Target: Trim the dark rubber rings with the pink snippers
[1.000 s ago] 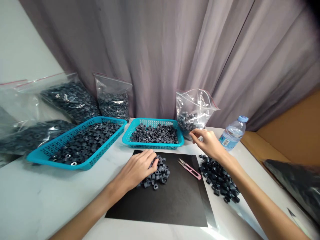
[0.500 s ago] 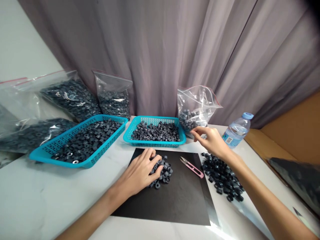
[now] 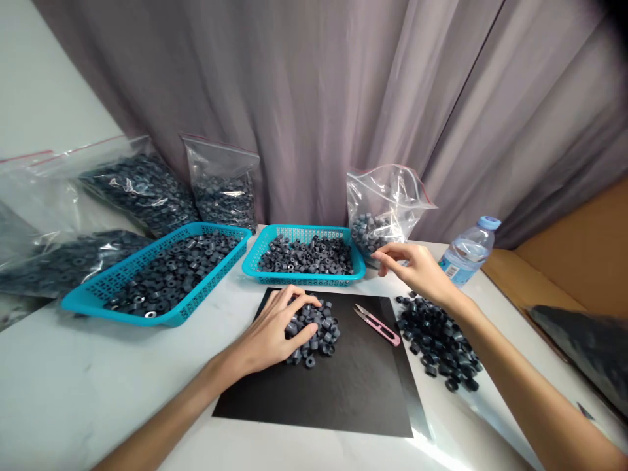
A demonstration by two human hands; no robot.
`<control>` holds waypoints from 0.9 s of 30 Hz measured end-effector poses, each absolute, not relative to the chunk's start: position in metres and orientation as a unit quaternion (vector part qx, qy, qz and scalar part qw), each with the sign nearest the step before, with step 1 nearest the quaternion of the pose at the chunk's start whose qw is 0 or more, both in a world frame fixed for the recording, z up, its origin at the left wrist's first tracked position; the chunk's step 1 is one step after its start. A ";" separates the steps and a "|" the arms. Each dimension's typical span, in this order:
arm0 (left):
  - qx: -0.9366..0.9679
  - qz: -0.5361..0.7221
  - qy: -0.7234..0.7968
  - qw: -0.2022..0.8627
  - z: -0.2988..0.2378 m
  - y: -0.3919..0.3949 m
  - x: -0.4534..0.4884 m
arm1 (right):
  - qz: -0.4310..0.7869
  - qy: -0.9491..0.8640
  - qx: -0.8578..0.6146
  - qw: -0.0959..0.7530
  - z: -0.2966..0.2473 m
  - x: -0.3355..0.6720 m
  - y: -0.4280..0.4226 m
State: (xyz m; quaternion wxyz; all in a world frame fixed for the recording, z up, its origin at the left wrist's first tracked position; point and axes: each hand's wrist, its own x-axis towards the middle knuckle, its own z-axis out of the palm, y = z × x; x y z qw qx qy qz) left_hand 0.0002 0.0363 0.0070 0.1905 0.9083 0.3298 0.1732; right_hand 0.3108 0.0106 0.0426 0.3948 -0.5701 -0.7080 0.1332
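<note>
Curling over a heap of dark rings (image 3: pixel 320 328), the left hand (image 3: pixel 269 335) lay on the black mat (image 3: pixel 343 392), its fingers (image 3: pixel 307 302) bent down on the far side of the heap and the thumb pressed in from the near side, so that part of the heap was gripped between them. The heap sat near the mat's far edge, just in front of the small blue basket (image 3: pixel 304 280), which held more rings. The right hand (image 3: pixel 419 269) reached out to the clear bag (image 3: pixel 387 199) standing beside that basket; its fingertips were drawn together against the bag's lower part, and whether they pinched a ring or the plastic could not be told. Pink snips (image 3: pixel 380 324) lay on the mat between the two hands, apart from both. A second pile of rings (image 3: pixel 439 337) spread over the white surface (image 3: pixel 98 379) under the right wrist, with a water bottle (image 3: pixel 468 252) beyond it. To the left stood a large blue basket (image 3: pixel 206 288) full of rings.
</note>
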 end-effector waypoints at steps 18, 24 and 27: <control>0.864 0.260 0.292 0.318 0.002 0.054 -0.007 | 0.144 -0.709 -0.564 0.398 0.042 0.311 0.012; 0.820 0.297 0.336 0.356 -0.001 0.060 -0.006 | 0.087 -0.718 -0.553 0.413 0.038 0.314 0.012; 0.812 0.298 0.349 0.359 -0.002 0.063 -0.006 | 0.018 -0.709 -0.553 0.437 0.032 0.317 0.015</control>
